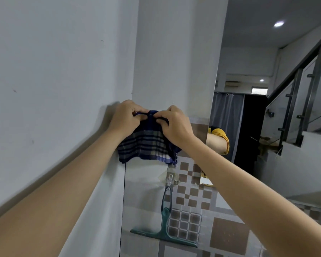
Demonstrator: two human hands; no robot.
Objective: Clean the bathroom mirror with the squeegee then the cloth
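A dark blue plaid cloth hangs against the white wall at chest height. My left hand and my right hand both pinch its bunched top edge, fingertips close together. Below the cloth, a green squeegee hangs by its handle from a clear hook on the wall, blade at the bottom. The mirror is on the wall to the right; it reflects a staircase, a grey curtain and my arm in a yellow sleeve.
A plain white wall runs along the left, close to my left forearm. Brown-and-grey checked tiles cover the wall below the mirror and behind the squeegee.
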